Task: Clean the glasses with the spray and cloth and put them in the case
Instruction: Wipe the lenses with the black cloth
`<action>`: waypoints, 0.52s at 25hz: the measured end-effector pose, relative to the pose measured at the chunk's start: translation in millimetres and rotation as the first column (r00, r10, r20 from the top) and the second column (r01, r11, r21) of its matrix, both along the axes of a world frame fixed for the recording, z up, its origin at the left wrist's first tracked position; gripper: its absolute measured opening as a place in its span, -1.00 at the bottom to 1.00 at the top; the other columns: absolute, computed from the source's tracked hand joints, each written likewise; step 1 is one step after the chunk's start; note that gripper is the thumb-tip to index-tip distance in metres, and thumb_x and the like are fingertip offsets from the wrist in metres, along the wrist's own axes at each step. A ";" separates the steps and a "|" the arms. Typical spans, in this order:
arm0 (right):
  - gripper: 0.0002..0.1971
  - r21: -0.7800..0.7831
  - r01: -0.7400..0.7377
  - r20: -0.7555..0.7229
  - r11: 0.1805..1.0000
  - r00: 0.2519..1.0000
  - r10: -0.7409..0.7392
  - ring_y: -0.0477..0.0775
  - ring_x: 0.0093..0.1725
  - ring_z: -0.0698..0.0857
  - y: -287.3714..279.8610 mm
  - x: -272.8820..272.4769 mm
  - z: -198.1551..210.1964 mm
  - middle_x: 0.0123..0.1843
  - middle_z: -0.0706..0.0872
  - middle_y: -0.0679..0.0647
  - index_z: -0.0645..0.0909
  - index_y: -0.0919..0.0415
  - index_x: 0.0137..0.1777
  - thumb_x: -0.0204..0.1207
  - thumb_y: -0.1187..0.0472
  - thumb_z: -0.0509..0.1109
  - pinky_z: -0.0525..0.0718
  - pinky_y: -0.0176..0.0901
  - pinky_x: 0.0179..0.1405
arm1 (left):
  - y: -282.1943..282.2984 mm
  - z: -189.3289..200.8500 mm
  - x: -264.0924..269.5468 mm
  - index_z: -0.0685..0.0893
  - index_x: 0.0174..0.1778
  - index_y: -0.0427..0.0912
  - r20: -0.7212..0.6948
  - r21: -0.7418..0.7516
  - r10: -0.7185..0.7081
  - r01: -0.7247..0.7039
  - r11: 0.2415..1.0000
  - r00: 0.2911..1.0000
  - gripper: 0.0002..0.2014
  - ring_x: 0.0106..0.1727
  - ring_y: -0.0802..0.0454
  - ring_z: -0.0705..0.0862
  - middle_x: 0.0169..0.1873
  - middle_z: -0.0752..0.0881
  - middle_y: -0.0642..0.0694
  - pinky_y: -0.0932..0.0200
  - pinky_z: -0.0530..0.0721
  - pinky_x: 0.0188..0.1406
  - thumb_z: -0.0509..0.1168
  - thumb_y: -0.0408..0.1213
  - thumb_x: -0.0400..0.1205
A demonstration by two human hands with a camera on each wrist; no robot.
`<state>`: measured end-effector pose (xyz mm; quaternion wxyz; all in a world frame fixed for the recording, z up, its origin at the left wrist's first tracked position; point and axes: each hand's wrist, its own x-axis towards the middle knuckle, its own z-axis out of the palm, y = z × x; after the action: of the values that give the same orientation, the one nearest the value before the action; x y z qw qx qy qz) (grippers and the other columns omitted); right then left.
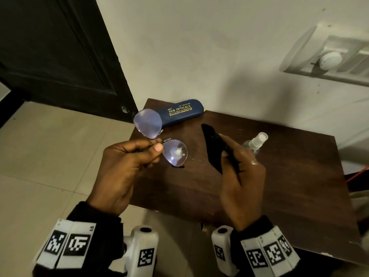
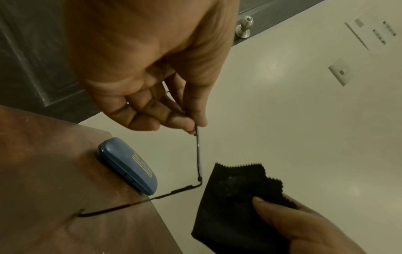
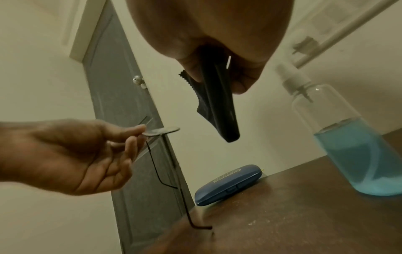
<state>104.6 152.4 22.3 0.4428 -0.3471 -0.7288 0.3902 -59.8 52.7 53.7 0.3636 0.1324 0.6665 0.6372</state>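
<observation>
brown table (image 1: 279, 186) by wall; case (image 1: 179, 112) shut at 12, spray (image 1: 256, 142) at 2. left hand (image 1: 127, 156) pinched glasses (image 1: 159, 140) at bridge, right hand (image 1: 241, 176) gripped cloth (image 1: 213, 146). wiping step; next, cloth to lens.

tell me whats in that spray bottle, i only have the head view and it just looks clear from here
Observer: In the right wrist view the spray bottle holds blue liquid, filling roughly its lower half.
Operator: ok and the cloth, flat or bunched
Observer: The black cloth hangs folded lengthwise from the right hand, and a zigzag-cut edge shows on one side.
Operator: are the temple arms folded
Observer: No. The left wrist view shows one temple arm of the glasses unfolded, running down from the left hand with its curved tip low near the table.
Operator: case open yet
Observer: The blue case lies shut on the table; its front clasp shows in the right wrist view.
</observation>
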 end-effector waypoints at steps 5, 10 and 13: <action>-0.42 0.262 -0.169 0.358 0.950 0.931 0.067 0.00 0.16 0.48 -18.9 -7.8 -3.6 0.31 0.70 -0.03 0.60 0.17 0.37 0.35 0.30 0.07 0.61 -0.14 0.01 | 4.9 4.8 11.2 0.85 -0.38 -0.11 0.041 0.018 -0.023 0.023 1.000 0.999 -0.92 -0.27 -0.09 0.66 -0.37 0.78 -0.16 0.16 0.68 -0.15 0.46 -0.35 0.30; -0.46 0.369 -0.320 0.462 0.872 0.878 0.127 0.15 0.34 0.46 -25.4 -7.5 -3.6 0.44 0.60 -0.03 0.64 0.14 0.35 0.37 0.31 0.11 0.52 0.00 0.21 | 7.2 1.2 13.5 0.85 -0.33 -0.13 0.016 0.027 -0.001 0.001 1.000 1.000 -0.80 -0.23 0.00 0.76 -0.31 0.82 -0.14 0.12 0.69 -0.10 0.41 -0.51 0.46; -0.46 0.362 -0.252 0.483 0.897 0.874 0.051 0.16 0.36 0.45 -19.5 -7.1 -3.6 0.40 0.64 -0.04 0.66 0.12 0.31 0.36 0.28 0.09 0.47 0.06 0.24 | 7.0 0.2 11.9 0.85 -0.31 -0.14 -0.046 -0.006 -0.012 0.011 1.000 0.999 -0.81 -0.23 -0.04 0.76 -0.31 0.82 -0.18 0.03 0.69 -0.02 0.41 -0.50 0.48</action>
<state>97.4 132.9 18.7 0.2872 -0.2683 -0.9043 0.1669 -48.0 59.8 53.9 0.3523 0.1498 0.6758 0.6299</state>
